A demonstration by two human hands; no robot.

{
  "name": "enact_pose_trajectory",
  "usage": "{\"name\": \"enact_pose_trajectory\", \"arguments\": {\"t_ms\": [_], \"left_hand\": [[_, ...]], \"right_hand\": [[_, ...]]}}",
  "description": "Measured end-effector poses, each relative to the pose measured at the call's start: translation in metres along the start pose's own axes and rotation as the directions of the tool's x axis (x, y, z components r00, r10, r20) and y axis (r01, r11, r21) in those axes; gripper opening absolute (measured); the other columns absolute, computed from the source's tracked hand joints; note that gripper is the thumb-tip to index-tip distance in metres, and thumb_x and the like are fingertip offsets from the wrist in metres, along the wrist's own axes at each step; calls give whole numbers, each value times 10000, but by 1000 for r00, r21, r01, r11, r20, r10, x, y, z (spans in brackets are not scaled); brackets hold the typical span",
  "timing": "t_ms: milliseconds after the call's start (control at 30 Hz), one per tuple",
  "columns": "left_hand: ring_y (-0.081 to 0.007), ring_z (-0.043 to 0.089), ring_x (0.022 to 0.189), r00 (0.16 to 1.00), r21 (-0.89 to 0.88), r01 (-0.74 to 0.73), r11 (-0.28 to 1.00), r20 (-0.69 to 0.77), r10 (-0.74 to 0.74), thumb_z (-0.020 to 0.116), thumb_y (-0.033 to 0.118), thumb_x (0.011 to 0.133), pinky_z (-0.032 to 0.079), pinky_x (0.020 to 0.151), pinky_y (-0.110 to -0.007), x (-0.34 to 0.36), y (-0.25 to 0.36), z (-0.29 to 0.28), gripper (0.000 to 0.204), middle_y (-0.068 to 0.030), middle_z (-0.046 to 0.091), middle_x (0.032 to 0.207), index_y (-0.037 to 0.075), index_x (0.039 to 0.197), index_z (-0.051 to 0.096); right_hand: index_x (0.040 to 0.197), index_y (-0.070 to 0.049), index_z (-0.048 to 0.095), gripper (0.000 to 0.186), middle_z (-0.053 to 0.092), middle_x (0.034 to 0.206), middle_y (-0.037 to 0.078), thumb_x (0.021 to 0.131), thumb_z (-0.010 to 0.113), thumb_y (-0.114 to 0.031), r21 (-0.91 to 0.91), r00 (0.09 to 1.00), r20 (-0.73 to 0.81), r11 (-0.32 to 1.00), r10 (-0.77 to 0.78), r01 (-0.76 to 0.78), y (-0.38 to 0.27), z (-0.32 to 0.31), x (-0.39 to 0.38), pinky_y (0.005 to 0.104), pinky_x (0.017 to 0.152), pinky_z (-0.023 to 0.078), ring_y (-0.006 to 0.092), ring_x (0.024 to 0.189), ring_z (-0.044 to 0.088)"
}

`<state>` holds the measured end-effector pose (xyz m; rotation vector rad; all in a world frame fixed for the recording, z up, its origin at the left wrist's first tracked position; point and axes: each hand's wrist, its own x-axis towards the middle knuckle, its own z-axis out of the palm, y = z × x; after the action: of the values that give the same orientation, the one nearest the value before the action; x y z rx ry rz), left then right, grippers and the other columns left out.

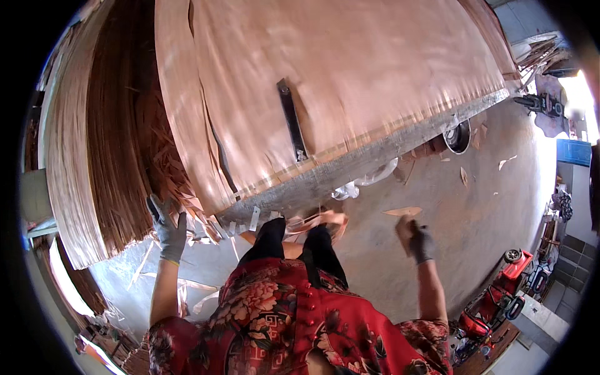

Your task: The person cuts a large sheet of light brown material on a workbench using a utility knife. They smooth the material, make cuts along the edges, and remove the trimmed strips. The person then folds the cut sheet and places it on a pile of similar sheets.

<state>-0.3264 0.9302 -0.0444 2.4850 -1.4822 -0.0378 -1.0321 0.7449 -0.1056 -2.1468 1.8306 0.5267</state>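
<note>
Stacked brown wood veneer sheets (119, 144) sit left of the grey-edged bench (375, 147), their near end just beside our grey-gloved left hand (167, 230). Each sheet looks thin, light and bendy, likely to split along the grain; we would best hold one by both near corners. One broad pinkish-tan veneer sheet (381, 62) covers the bench almost to its front edge, bearing a narrow black bar (290, 119). Our left arm reaches forward, fingers spread with nothing visible in the grasp; whether they touch the stack, we cannot tell. Our right hand (420, 242), out before the bench's front edge, is curled and blurred; we cannot tell whether it holds anything.
</note>
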Motion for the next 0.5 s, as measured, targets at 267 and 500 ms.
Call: {"name": "enact_pose_trajectory", "arguments": {"t_ms": [267, 500], "left_hand": [[-397, 141, 1379, 992, 2, 124, 992, 27, -124, 676, 105, 741, 191, 1093, -447, -57, -23, -22, 988, -296, 270, 1420, 24, 1454, -3], [-368, 464, 1192, 946, -219, 289, 932, -83, -313, 661, 30, 710, 373, 996, -398, -113, -16, -17, 963, -305, 103, 1468, 32, 1456, 53]], "right_hand": [[1247, -110, 537, 539, 618, 938, 165, 735, 672, -213, 478, 795, -25, 692, -606, 542, -264, -141, -36, 399, 727, 497, 359, 840, 605], [1248, 25, 494, 588, 607, 1094, 111, 704, 710, -33, 677, 659, -287, 340, -695, 653, -398, -276, -5, 314, 774, 503, 185, 905, 611]]}}
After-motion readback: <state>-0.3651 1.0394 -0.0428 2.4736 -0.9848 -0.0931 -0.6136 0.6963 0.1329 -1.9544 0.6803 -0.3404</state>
